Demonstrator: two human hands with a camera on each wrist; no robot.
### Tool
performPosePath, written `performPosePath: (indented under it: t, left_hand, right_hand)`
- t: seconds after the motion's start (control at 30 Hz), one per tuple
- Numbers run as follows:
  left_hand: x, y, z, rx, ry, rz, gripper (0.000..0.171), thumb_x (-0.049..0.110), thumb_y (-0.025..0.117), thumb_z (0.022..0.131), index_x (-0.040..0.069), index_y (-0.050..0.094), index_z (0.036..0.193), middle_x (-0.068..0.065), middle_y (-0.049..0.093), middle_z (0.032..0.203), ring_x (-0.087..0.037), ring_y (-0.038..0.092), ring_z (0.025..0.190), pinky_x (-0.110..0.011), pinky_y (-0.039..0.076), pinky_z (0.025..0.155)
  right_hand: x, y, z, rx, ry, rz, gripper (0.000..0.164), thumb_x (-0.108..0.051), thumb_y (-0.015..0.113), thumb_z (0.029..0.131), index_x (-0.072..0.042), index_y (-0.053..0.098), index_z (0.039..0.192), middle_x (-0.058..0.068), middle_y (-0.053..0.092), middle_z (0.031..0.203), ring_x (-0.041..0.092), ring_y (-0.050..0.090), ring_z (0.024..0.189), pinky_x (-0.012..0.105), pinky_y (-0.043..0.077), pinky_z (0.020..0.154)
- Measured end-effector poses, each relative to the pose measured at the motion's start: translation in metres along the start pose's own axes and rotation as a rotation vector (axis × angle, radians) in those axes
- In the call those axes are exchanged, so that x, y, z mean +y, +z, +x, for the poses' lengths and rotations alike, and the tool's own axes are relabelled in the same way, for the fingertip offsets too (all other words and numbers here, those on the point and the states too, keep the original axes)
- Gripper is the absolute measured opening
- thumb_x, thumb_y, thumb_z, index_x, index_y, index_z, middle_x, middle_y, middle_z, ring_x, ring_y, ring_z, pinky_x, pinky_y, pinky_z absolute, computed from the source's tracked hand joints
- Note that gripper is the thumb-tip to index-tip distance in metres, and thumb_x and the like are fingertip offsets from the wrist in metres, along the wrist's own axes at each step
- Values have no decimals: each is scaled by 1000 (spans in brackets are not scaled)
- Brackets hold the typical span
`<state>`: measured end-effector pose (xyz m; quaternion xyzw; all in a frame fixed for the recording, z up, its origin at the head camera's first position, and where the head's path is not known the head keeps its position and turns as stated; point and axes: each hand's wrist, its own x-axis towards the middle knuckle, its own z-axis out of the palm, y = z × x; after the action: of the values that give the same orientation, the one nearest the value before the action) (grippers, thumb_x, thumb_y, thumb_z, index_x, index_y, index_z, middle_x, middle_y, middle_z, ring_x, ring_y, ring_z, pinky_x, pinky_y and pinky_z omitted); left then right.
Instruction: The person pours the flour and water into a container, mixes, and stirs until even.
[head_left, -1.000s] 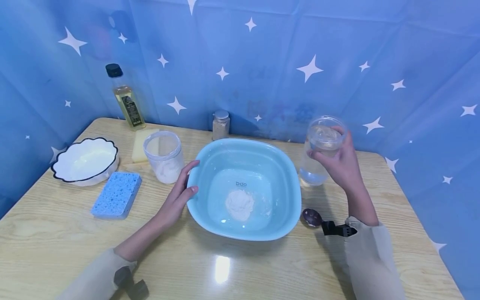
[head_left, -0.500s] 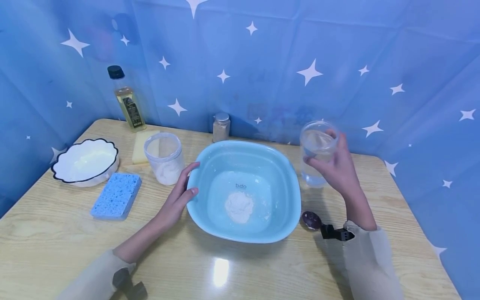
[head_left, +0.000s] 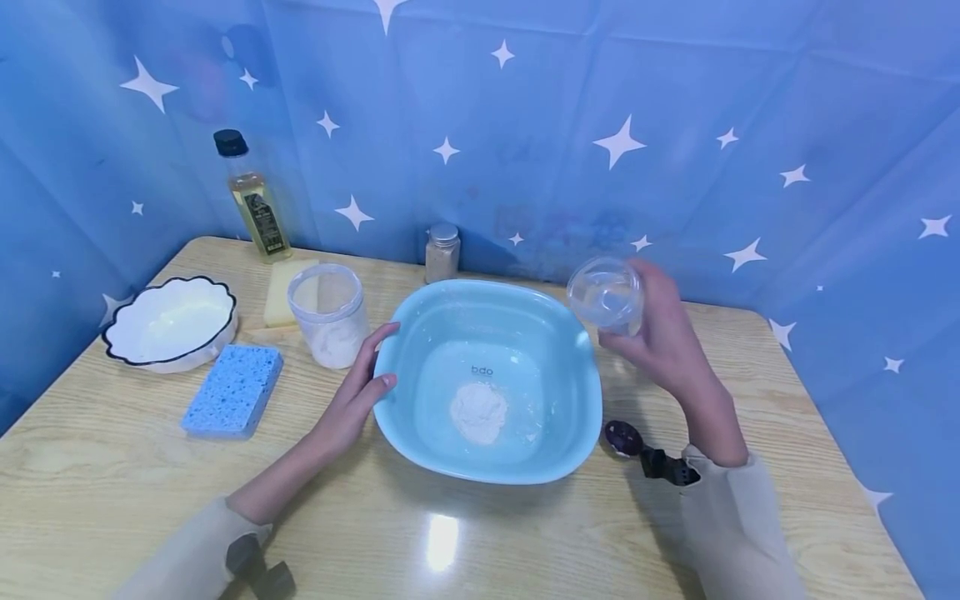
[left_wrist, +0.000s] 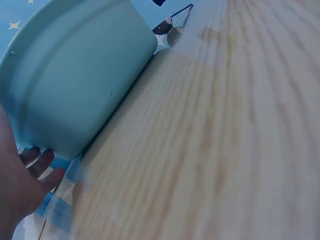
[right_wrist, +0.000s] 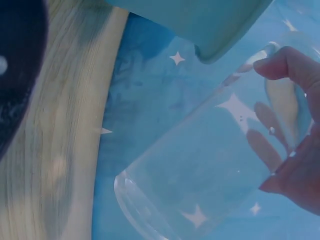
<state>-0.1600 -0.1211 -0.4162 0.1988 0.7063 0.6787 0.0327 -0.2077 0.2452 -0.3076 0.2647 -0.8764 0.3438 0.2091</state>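
Note:
A light blue plastic basin (head_left: 555,450) stands on the wooden table, with a mound of white powder (head_left: 478,412) on its floor. My left hand (head_left: 352,400) holds the basin by its left rim; in the left wrist view its fingers (left_wrist: 45,162) lie against the outer wall. Over the basin's back right corner, my right hand (head_left: 663,342) grips a clear plastic jar (head_left: 606,292) with water in it. The jar tilts toward the basin, its mouth near the rim. In the right wrist view, thumb and fingers wrap around the clear jar (right_wrist: 200,150) near its mouth.
A jar of white powder (head_left: 330,321), a blue sponge (head_left: 234,392), a yellow sponge (head_left: 281,292) and a scalloped white bowl (head_left: 172,321) are at left. An oil bottle (head_left: 258,212) and a small lidded jar (head_left: 442,254) stand behind. A dark spoon (head_left: 624,437) lies right of the basin.
My right hand has lifted the clear jar of water and moved it left to the basin's rim, tipping it. The left hand stays on the basin.

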Motion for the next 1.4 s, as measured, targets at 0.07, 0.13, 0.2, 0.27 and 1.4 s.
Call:
performPosePath:
  t: [0.07,0.13,0.2,0.27,1.4]
  left_hand:
    - [0,0,0,1,-1,-1,54,14,38,96,32,23,145,-7,27,146,-31,39,125,-40,48,85]
    - [0,0,-1,4,-2,1,54,15,39,96,32,23,145,-6,26,147,-30,38,125,-40,48,86]
    - [0,1,-1,5,-1,4,55,15,39,96,31,23,145,-5,25,147,-30,38,126,-41,47,87]
    - [1,1,-1,7,-3,10,55,15,39,96,32,23,145,-4,24,148,-30,37,127,-42,46,88]
    - [3,0,0,-11,4,8,56,10,37,96,27,21,147,-12,27,144,-33,39,121,-36,50,82]
  right_hand:
    - [3,2,0,-3,-18,-43,78,11,77,50,0,51,123,14,56,107,31,47,103,52,32,93]
    - [4,3,-1,-7,-35,-84,78,9,76,50,1,51,123,14,56,107,32,47,103,53,30,95]
    - [4,5,-2,-10,-44,-123,79,8,76,50,2,49,124,17,56,109,35,47,105,53,29,96]
    - [2,5,-4,-13,-42,-161,81,8,75,51,3,46,126,20,54,112,37,45,106,53,28,97]
    - [1,0,-6,50,402,133,77,-14,78,72,-5,31,133,16,42,128,31,44,111,51,38,86]
